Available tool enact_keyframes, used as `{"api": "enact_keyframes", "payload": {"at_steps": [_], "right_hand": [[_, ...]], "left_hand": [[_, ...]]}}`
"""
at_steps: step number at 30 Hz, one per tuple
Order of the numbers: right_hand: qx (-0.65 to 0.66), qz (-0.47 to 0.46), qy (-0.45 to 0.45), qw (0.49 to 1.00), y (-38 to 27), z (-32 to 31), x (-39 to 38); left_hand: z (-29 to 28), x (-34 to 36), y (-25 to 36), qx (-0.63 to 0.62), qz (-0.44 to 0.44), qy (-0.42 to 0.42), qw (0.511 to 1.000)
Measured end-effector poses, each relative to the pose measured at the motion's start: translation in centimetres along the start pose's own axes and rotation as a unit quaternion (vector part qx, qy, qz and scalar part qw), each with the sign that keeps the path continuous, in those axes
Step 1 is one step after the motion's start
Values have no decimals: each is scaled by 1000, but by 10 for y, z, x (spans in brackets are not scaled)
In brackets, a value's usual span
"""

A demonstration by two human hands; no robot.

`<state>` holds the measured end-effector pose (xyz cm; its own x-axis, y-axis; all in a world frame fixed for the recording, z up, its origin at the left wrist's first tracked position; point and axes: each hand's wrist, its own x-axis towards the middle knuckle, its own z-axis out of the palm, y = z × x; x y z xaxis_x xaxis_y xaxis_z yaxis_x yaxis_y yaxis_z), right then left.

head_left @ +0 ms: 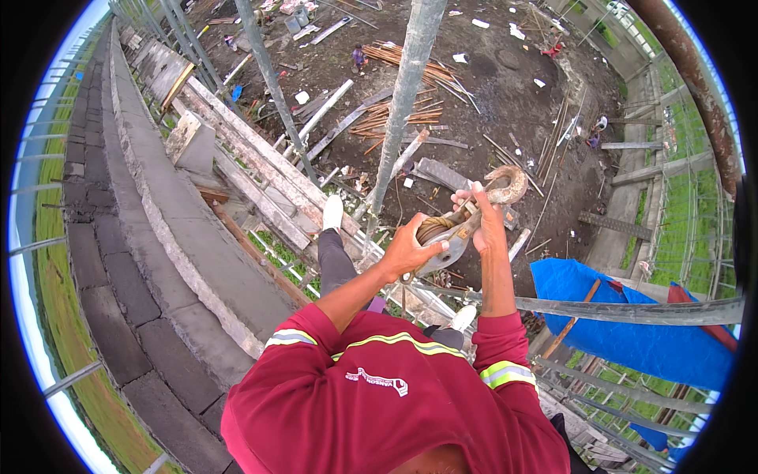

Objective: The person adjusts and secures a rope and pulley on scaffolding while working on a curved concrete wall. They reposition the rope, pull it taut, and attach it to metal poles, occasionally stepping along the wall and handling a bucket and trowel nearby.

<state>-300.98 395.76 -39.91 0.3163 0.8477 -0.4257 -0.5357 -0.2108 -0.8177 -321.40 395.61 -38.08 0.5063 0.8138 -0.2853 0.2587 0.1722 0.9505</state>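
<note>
I hold a metal pulley block (448, 250) high above the ground, with yellowish rope (434, 227) wound in it and a rusty hook (512, 183) pointing up and right. My left hand (409, 251) grips the block's lower left side, thumb across the rope and plate. My right hand (483, 221) is wrapped round its upper right part, just below the hook, with fingertips raised beside the shank.
Scaffold poles (407, 95) stand before me, beside a curved concrete ledge (174, 261) and planks (253, 189). A horizontal pipe (600, 308) crosses right, over blue tarpaulin (616, 347). Far below, several people (358, 59) are among scattered timber (395, 118). My white-shoed feet (332, 213) straddle framework.
</note>
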Motion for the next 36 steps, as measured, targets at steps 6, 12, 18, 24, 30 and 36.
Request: {"api": "enact_keyframes", "payload": {"at_steps": [6, 12, 18, 24, 30, 36], "right_hand": [[80, 8, 74, 994, -16, -4, 5], [-7, -77, 94, 993, -44, -29, 48], [-2, -135, 139, 981, -91, -36, 135], [-88, -234, 149, 957, -166, -25, 256], [-82, -363, 122, 920, -242, 7, 363], [-99, -431, 41, 896, -293, 81, 433]], "left_hand": [[-34, 27, 27, 124, 58, -117, 984], [-123, 195, 149, 126, 366, 318, 866], [-131, 268, 178, -1, 319, 174, 932], [-123, 260, 180, -31, 322, 191, 927], [-121, 265, 178, -50, 337, 188, 921], [-122, 265, 179, -33, 338, 192, 921]]}}
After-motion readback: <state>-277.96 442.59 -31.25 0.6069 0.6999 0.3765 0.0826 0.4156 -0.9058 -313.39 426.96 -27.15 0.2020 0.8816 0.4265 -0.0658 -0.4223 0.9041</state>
